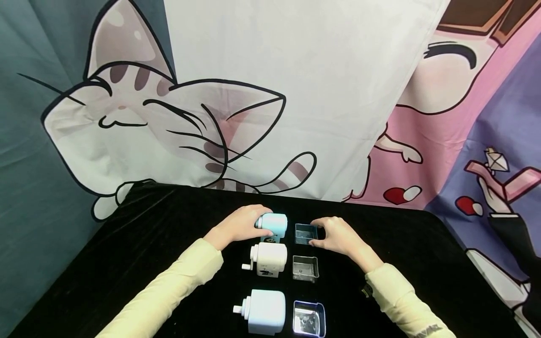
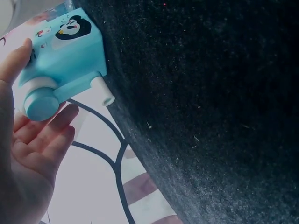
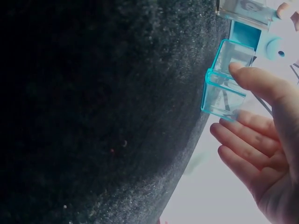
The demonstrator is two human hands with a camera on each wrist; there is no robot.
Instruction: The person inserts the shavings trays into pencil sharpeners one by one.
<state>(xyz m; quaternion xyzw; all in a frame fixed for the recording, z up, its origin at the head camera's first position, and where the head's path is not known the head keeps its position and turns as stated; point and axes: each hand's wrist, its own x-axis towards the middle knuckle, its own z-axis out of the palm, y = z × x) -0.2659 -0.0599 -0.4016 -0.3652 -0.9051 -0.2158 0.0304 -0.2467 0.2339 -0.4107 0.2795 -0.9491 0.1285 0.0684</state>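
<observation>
My left hand [image 1: 243, 223] grips a light-blue crank pencil sharpener [image 1: 274, 224] at the back of the row, thumb on its near side and fingers behind. In the left wrist view the sharpener [image 2: 70, 56] shows a panda picture, a round knob and a white crank grip. To its right, my right hand [image 1: 336, 235] holds a clear blue-edged shavings drawer [image 1: 304, 234] between thumb and fingers. The right wrist view has this drawer [image 3: 226, 95] close to the black cloth, apart from the sharpener, whose drawer opening [image 3: 245, 36] faces it.
Nearer on the black cloth [image 1: 190, 211] stand a white crank sharpener [image 1: 270, 258] and a pale lavender one [image 1: 266, 311]. Beside them lie a clear drawer [image 1: 305, 268] and a purple-edged drawer [image 1: 309, 320]. A cartoon-printed curtain [image 1: 338, 94] hangs behind.
</observation>
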